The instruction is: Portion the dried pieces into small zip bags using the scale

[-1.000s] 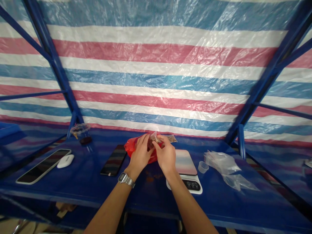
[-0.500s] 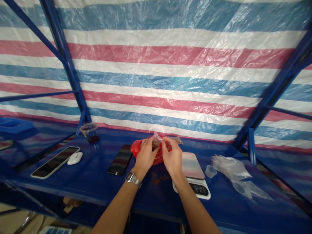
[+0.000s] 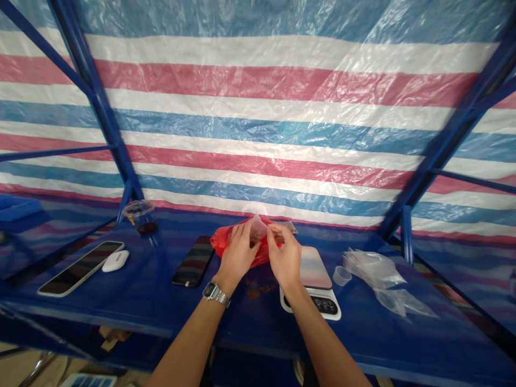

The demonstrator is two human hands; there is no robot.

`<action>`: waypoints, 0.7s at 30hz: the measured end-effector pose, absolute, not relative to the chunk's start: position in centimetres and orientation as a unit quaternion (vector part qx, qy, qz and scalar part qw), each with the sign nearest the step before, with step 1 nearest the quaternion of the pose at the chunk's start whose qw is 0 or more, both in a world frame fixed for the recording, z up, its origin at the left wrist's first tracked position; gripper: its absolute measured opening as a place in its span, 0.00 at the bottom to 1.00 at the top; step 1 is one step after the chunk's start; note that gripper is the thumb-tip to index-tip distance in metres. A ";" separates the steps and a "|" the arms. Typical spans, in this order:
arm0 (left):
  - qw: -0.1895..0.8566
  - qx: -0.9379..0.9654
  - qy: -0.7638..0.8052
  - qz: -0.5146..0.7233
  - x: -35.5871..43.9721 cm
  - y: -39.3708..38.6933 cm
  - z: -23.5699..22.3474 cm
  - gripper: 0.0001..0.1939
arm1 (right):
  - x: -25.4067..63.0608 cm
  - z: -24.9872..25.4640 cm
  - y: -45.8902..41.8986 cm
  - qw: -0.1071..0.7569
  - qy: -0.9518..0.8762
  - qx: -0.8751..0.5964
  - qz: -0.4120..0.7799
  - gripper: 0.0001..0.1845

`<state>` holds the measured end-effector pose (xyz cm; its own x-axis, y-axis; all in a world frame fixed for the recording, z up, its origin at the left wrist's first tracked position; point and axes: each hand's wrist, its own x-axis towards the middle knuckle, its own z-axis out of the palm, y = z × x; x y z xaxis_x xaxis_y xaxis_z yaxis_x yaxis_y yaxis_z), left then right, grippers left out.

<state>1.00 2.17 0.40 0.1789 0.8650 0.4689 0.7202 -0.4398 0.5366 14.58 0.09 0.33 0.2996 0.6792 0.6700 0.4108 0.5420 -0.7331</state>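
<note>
My left hand (image 3: 238, 248), with a silver watch (image 3: 216, 293) on its wrist, is closed on the left side of a small clear plastic bag (image 3: 257, 228). Brownish contents show inside the bag. My right hand (image 3: 284, 255) pinches the bag's right edge near its top. Both hands are over a red plastic bag (image 3: 220, 240) lying on the blue table, and they hide part of it. Right beside my right forearm stands a white kitchen scale (image 3: 313, 269), its front partly covered by the arm.
A black phone (image 3: 194, 262) lies left of the red bag. Farther left are another phone (image 3: 83, 267), a white earbud case (image 3: 115, 261) and a clear cup of dark liquid (image 3: 145, 220). To the right stand a small plastic cup (image 3: 342, 276) and clear bags (image 3: 374, 269). Blue frame posts flank the table.
The view has shifted slightly. Both hands stay on the small clear bag, whose mouth looks a little wider now.
</note>
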 end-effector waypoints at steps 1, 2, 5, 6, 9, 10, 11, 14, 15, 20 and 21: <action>0.096 0.760 0.522 0.375 1.1 2.2 0.4 0.34 | 14.5 0.3 0.0 0.657 -0.583 -0.467 0.100 0.10; 0.096 0.757 0.526 0.376 1.1 2.3 0.3 0.34 | 14.4 0.3 0.0 0.657 -0.584 -0.468 0.097 0.10; 0.087 0.747 0.532 0.388 1.3 2.3 0.2 0.33 | 14.3 0.3 -0.1 0.659 -0.579 -0.472 0.091 0.11; 0.083 0.747 0.528 0.395 1.4 2.3 0.2 0.33 | 14.3 0.3 -0.2 0.659 -0.577 -0.473 0.092 0.11; 0.087 0.744 0.526 0.404 1.5 2.3 0.3 0.35 | 14.4 0.3 -0.1 0.658 -0.575 -0.476 0.097 0.11; 0.091 0.741 0.528 0.404 1.6 2.3 0.3 0.34 | 14.5 0.3 -0.1 0.658 -0.575 -0.477 0.097 0.11; 0.093 0.739 0.530 0.405 1.6 2.3 0.3 0.33 | 14.5 0.3 -0.1 0.657 -0.576 -0.477 0.097 0.11; 0.096 0.737 0.526 0.414 1.7 2.4 0.2 0.34 | 14.6 0.2 -0.1 0.655 -0.581 -0.473 0.097 0.11; 0.099 0.736 0.525 0.416 1.6 2.5 0.1 0.34 | 14.6 0.2 -0.1 0.655 -0.581 -0.472 0.097 0.10; 0.102 0.740 0.508 0.429 1.4 2.8 -0.4 0.31 | 14.6 0.2 -0.2 0.656 -0.583 -0.469 0.093 0.10; 0.101 0.743 0.505 0.428 1.3 2.9 -0.5 0.32 | 14.6 0.1 -0.2 0.655 -0.586 -0.469 0.092 0.10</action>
<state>1.34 2.87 -0.50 0.1234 0.8373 0.5326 0.6637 -0.4687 0.5830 14.59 -0.20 0.13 0.2973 0.6697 0.6806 0.4278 0.5438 -0.7220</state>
